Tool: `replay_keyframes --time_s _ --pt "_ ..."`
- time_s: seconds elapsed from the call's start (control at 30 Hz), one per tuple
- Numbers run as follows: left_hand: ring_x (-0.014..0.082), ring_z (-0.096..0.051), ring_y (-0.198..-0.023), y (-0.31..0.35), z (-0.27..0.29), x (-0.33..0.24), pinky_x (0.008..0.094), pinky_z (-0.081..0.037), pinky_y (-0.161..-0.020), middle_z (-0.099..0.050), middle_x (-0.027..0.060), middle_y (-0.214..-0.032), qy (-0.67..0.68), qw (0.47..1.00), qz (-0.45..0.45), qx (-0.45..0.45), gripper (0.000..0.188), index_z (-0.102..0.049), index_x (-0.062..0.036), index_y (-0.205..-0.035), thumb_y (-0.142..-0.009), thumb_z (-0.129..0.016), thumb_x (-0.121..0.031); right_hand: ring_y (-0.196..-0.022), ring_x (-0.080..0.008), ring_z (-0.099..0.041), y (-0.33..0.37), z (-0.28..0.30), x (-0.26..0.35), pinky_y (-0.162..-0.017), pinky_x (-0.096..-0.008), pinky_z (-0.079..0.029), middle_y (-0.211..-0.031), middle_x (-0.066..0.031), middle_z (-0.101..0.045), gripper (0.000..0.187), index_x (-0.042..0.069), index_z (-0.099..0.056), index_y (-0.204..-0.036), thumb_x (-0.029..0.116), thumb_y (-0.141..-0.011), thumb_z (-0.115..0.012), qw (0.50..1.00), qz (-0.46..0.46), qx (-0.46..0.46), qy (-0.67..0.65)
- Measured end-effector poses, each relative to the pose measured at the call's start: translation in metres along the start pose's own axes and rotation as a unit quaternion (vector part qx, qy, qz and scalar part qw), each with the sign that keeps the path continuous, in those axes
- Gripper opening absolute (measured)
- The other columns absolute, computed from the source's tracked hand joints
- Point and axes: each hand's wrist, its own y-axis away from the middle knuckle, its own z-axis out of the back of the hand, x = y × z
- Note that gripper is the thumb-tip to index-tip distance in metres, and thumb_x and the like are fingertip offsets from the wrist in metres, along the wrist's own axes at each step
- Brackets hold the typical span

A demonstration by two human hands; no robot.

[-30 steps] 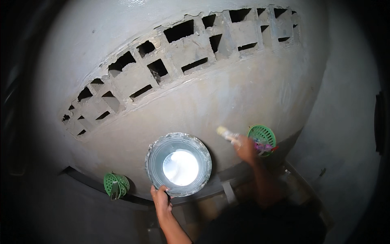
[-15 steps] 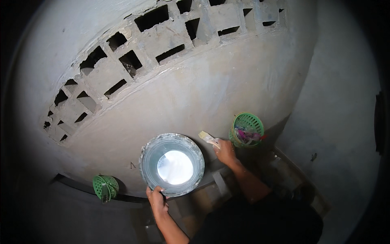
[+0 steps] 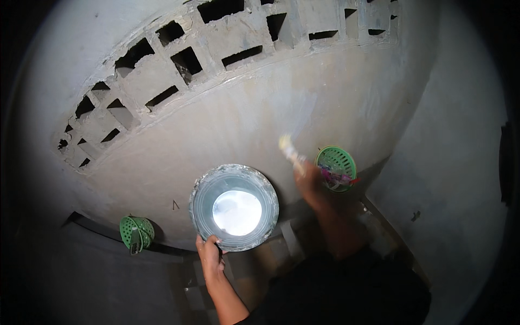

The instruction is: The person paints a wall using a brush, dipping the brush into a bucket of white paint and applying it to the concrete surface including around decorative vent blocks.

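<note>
My left hand (image 3: pixel 210 254) grips the lower left rim of a round grey bucket (image 3: pixel 201 203), its thumb over the edge. White paint (image 3: pixel 237 213) lies in the bottom of that bucket, and dried splashes crust the rim. To the right, my right hand (image 3: pixel 307 181), smeared by motion, is closed around the handle of a paintbrush (image 3: pixel 290 150). The brush's pale bristles point up and left in front of the wall (image 3: pixel 244 119); whether they touch it I cannot tell. Lighter, streaky patches show on the wall above the brush.
A green perforated basket (image 3: pixel 336 162) with colourful packets hangs right of my right hand. Another green basket (image 3: pixel 136 233) is at the lower left. Ventilation blocks (image 3: pixel 227 40) with dark openings cross the upper wall. A bent nail (image 3: pixel 175 205) sticks out left of the bucket.
My right hand has raised the paintbrush upward and slightly right, away from the bucket. In the picture the bucket sits a little higher, and the view has shifted slightly.
</note>
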Motion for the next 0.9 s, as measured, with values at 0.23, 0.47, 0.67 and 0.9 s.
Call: replay_keyframes --time_s 0.23,0.47,0.67,0.9 --pt "0.0195 -0.063 -0.073 0.004 -0.004 -0.003 0.0328 -0.051 -0.050 -0.065 0.0084 -0.096 -0.016 1.000 -0.007 -0.022 0.051 -0.056 -0.0007 -0.126 -0.075 -0.052 -0.001 -0.093 -0.0442 -0.069 -0.019 0.029 0.012 -0.082 -0.0498 -0.056 -0.099 -0.0240 -0.072 0.030 0.003 -0.072 -0.111 0.017 -0.085 -0.076 0.998 0.010 0.037 0.057" --pt "0.0192 -0.062 -0.071 0.001 0.001 0.001 0.0325 -0.050 -0.051 -0.065 0.0084 -0.096 -0.029 1.000 -0.009 0.003 0.051 -0.056 -0.0009 -0.126 -0.075 -0.053 -0.003 -0.088 -0.0461 -0.069 -0.137 0.141 0.089 -0.075 -0.0459 -0.055 -0.094 -0.0279 -0.071 0.030 0.000 -0.070 -0.116 0.014 -0.090 -0.071 0.980 0.013 -0.184 -0.081" --pt "0.0200 -0.064 -0.073 0.018 -0.017 -0.024 0.0343 -0.051 -0.050 -0.066 0.0100 -0.097 -0.019 0.999 -0.012 0.031 0.051 -0.055 0.0009 -0.126 -0.076 -0.053 -0.004 -0.093 -0.0469 -0.068 -0.071 0.094 0.050 -0.078 -0.0473 -0.055 -0.097 -0.0275 -0.071 0.027 0.000 -0.069 -0.112 0.012 -0.087 -0.073 1.000 0.011 0.007 0.026" --pt "0.0215 -0.066 -0.076 0.023 -0.024 -0.030 0.0339 -0.052 -0.052 -0.067 0.0112 -0.097 -0.038 0.999 -0.010 0.031 0.051 -0.055 0.0010 -0.126 -0.075 -0.053 -0.002 -0.081 -0.0230 -0.069 -0.124 0.157 0.035 -0.076 -0.0343 -0.054 -0.091 -0.0183 -0.072 0.028 0.002 -0.071 -0.116 0.008 -0.089 -0.072 0.993 -0.019 -0.035 -0.113"
